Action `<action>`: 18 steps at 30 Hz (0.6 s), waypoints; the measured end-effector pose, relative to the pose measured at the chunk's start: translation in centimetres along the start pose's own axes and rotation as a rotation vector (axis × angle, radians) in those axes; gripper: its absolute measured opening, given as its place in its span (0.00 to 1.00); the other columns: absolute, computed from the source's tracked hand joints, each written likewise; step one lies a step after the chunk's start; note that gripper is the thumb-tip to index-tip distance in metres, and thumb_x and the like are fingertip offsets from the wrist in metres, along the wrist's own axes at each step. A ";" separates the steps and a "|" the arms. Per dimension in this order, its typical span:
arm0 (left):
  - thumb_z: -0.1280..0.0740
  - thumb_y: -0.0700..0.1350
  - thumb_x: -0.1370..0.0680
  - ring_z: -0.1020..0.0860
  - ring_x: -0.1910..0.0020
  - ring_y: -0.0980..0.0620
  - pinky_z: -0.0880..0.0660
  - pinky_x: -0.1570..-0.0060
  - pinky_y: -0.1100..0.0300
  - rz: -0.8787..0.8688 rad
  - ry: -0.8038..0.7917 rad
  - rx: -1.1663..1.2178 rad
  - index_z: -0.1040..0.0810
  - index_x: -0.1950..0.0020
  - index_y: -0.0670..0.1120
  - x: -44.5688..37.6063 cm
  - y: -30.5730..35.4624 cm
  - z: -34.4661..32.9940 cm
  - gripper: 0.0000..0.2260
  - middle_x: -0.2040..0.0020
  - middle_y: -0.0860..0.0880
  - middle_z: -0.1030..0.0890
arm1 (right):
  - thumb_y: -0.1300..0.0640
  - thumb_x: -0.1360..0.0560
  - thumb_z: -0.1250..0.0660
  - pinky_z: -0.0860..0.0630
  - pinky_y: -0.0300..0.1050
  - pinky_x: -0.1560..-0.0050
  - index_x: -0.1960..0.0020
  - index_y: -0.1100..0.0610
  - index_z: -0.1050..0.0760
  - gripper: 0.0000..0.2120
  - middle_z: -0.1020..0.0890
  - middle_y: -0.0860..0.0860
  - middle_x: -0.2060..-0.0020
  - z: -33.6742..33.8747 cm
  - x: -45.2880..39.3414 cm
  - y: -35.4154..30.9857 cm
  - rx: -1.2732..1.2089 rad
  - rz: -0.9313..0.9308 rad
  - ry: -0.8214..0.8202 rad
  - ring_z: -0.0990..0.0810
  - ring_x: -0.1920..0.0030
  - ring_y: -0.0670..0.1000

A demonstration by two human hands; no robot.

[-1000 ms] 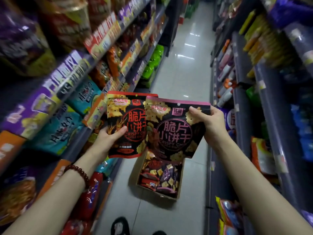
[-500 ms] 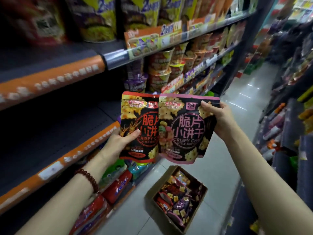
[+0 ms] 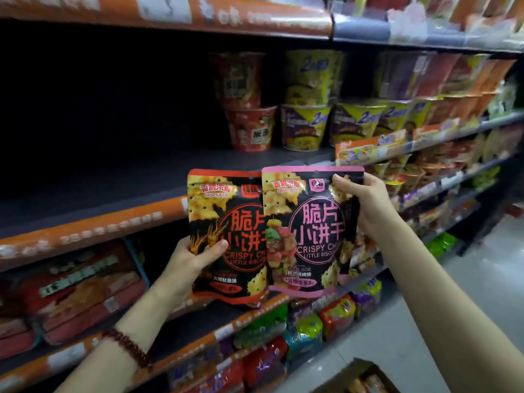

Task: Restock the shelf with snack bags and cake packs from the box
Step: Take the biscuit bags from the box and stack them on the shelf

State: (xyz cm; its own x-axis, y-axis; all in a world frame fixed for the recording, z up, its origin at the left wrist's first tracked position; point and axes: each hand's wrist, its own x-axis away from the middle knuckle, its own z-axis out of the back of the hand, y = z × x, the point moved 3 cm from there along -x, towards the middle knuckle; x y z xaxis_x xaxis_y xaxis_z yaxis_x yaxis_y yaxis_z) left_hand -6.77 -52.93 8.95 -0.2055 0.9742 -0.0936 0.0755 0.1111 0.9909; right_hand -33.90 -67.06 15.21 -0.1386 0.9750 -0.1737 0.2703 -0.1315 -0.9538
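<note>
I hold two snack bags upright and side by side in front of the shelving. My left hand point(image 3: 192, 260) grips the lower left edge of the red-trimmed black bag point(image 3: 226, 222), thumb on its front. My right hand point(image 3: 365, 202) pinches the upper right corner of the pink-trimmed black bag point(image 3: 306, 222), which overlaps the red one's right edge. Behind them runs a dark, bare stretch of shelf point(image 3: 113, 177) with an orange front strip. Only a corner of the cardboard box point(image 3: 360, 377) shows on the floor at the bottom right.
Noodle cups point(image 3: 306, 126) stand on the same shelf to the right of the bare stretch. Red packs point(image 3: 85, 293) fill the shelf below at left, mixed bags point(image 3: 306, 327) the lower shelves. The aisle floor point(image 3: 467, 307) lies at right.
My view has swung left from the aisle toward the shelving. Both bags rose with my hands to the height of the bare shelf. The box slid to the bottom right corner.
</note>
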 end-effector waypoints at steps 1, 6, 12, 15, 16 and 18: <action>0.21 0.66 0.54 0.16 0.55 0.54 0.21 0.62 0.66 -0.022 0.026 -0.011 0.15 0.57 0.53 0.5 0.9 1.4 0.31 0.56 0.51 0.14 | 0.64 0.29 0.29 0.18 0.52 0.55 0.54 0.61 0.20 0.04 0.14 0.57 0.60 -1.7 -0.1 -0.3 -0.007 0.009 -0.033 0.15 0.59 0.57; 0.21 0.66 0.56 0.16 0.56 0.58 0.22 0.64 0.68 -0.123 0.153 -0.021 0.18 0.55 0.53 2.5 5.2 7.8 0.34 0.56 0.54 0.14 | 0.63 0.29 0.28 0.19 0.52 0.54 0.55 0.60 0.20 0.04 0.15 0.57 0.60 -10.0 -0.9 -1.5 -0.024 0.052 -0.149 0.15 0.59 0.57; 0.21 0.66 0.53 0.17 0.55 0.58 0.21 0.61 0.66 -0.220 0.240 -0.050 0.15 0.58 0.57 2.8 9.9 13.5 0.27 0.55 0.55 0.14 | 0.62 0.29 0.27 0.19 0.55 0.53 0.55 0.59 0.20 0.03 0.15 0.59 0.57 -18.3 -2.7 -3.8 -0.062 0.092 -0.238 0.15 0.55 0.59; 0.25 0.57 0.37 0.17 0.54 0.59 0.20 0.52 0.59 -0.220 0.245 -0.069 0.18 0.51 0.53 2.4 12.0 14.6 0.17 0.55 0.56 0.14 | 0.62 0.29 0.27 0.19 0.55 0.52 0.55 0.60 0.20 0.04 0.15 0.59 0.57 -20.6 -3.4 -4.6 -0.093 0.105 -0.244 0.15 0.56 0.59; 0.26 0.55 0.35 0.17 0.55 0.60 0.21 0.51 0.59 -0.218 0.250 -0.081 0.20 0.49 0.53 2.3 12.5 14.8 0.16 0.55 0.57 0.14 | 0.63 0.29 0.27 0.19 0.54 0.54 0.55 0.60 0.20 0.04 0.15 0.58 0.58 -21.1 -3.7 -4.8 -0.110 0.113 -0.239 0.15 0.57 0.58; 0.23 0.61 0.42 0.17 0.55 0.60 0.20 0.58 0.63 -0.236 0.239 -0.115 0.21 0.48 0.52 1.7 13.5 15.0 0.27 0.54 0.56 0.14 | 0.64 0.29 0.27 0.18 0.52 0.56 0.56 0.60 0.20 0.03 0.15 0.57 0.60 -21.7 -4.4 -5.2 -0.134 0.128 -0.234 0.15 0.58 0.57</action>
State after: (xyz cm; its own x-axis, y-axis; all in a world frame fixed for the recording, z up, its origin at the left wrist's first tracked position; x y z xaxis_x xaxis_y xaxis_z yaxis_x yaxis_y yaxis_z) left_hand 8.56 -46.86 20.76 -0.4275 0.8493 -0.3099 -0.1088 0.2920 0.9502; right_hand -14.02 -66.80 26.25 -0.3066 0.8825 -0.3567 0.4211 -0.2103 -0.8823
